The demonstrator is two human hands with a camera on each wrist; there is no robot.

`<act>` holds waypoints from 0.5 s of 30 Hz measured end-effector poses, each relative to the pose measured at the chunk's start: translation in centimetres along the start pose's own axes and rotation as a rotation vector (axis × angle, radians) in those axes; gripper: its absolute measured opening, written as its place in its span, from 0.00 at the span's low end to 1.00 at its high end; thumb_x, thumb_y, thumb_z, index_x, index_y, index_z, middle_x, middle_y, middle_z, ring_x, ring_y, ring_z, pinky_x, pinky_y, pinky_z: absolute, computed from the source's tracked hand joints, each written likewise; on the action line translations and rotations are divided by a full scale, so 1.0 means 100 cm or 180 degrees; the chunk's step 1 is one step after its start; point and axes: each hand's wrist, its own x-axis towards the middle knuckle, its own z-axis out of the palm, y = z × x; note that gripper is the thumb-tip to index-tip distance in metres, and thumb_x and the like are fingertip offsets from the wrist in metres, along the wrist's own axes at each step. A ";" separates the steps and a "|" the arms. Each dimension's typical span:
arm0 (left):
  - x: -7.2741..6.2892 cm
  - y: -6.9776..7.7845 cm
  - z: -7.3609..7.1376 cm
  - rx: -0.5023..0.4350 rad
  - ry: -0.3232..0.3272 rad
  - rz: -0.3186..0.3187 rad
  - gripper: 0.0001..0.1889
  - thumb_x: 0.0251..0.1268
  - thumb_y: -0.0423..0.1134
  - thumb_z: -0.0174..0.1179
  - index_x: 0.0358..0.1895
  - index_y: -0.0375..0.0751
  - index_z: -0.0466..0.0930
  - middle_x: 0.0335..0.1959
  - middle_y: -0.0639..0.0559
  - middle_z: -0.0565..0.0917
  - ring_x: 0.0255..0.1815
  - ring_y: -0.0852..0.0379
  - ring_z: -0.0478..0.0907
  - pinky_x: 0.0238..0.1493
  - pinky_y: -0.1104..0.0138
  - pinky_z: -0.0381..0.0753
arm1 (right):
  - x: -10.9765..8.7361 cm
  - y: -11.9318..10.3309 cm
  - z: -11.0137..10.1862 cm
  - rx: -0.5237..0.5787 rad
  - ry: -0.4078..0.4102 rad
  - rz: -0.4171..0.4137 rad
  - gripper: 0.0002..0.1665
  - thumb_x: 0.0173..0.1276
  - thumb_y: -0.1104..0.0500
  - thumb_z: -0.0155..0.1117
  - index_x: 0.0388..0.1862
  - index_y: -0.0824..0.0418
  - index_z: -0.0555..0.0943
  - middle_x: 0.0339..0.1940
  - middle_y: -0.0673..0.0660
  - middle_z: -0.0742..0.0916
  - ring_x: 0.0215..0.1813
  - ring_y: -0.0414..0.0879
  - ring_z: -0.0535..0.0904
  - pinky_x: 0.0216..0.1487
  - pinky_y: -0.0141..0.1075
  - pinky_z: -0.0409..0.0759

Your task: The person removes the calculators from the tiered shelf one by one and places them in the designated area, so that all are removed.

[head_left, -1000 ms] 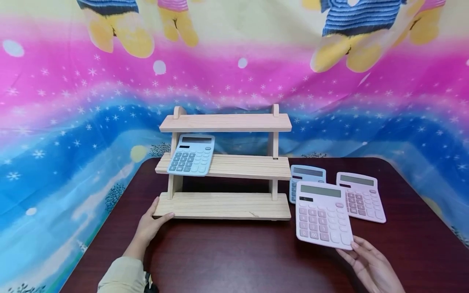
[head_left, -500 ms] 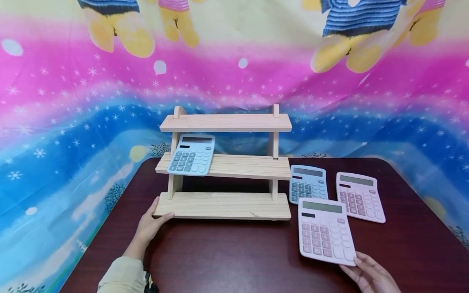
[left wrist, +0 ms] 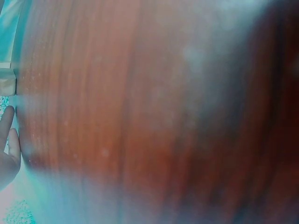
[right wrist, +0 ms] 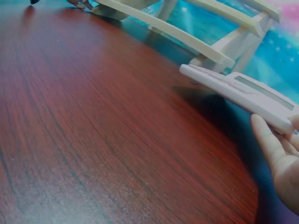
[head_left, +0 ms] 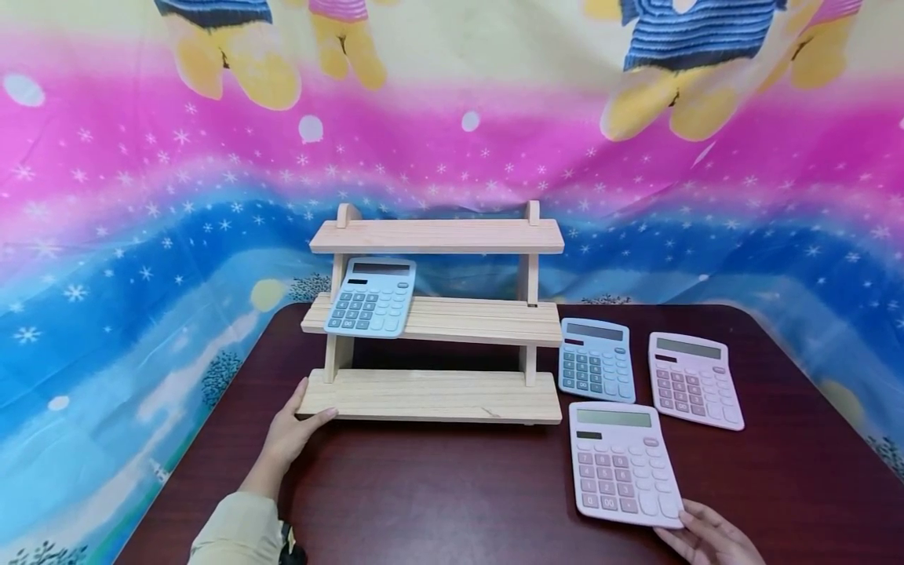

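My right hand (head_left: 712, 537) pinches the lower right corner of a pink calculator (head_left: 625, 464). In the right wrist view this calculator (right wrist: 243, 97) is raised at a slant over the table, its shadow beneath. My left hand (head_left: 284, 439) holds the lower left corner of a three-tier wooden shelf (head_left: 431, 397), thumb along the front edge and fingers at the side. Only the fingers (left wrist: 14, 142) of that hand show at the left edge of the left wrist view. A blue calculator (head_left: 372, 297) leans on the middle tier's left end.
Right of the shelf, another blue calculator (head_left: 597, 359) and a second pink calculator (head_left: 695, 380) lie on the dark red-brown table (head_left: 438, 486). Behind the table hangs a colourful patterned cloth (head_left: 424, 141). A small black object (head_left: 292, 549) shows by the left sleeve.
My right hand has brought the pink calculator down and toward me, uncovering the blue calculator behind it. My left hand keeps its place on the shelf corner.
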 end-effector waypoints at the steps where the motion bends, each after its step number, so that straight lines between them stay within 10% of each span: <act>1: 0.000 0.000 0.000 -0.0006 0.0004 0.0008 0.50 0.46 0.55 0.62 0.68 0.54 0.35 0.66 0.36 0.45 0.64 0.39 0.42 0.58 0.47 0.45 | 0.000 0.000 -0.001 0.0017 -0.0021 0.0007 0.17 0.66 0.73 0.39 0.47 0.70 0.75 0.47 0.62 0.78 0.52 0.54 0.71 0.53 0.42 0.65; 15: 0.000 0.002 -0.001 -0.0027 0.0007 0.0033 0.50 0.46 0.53 0.62 0.68 0.50 0.37 0.66 0.36 0.46 0.64 0.40 0.43 0.58 0.48 0.45 | -0.004 -0.012 0.006 -0.0107 0.0530 0.0411 0.14 0.64 0.71 0.45 0.40 0.67 0.79 0.42 0.61 0.80 0.46 0.51 0.75 0.51 0.41 0.68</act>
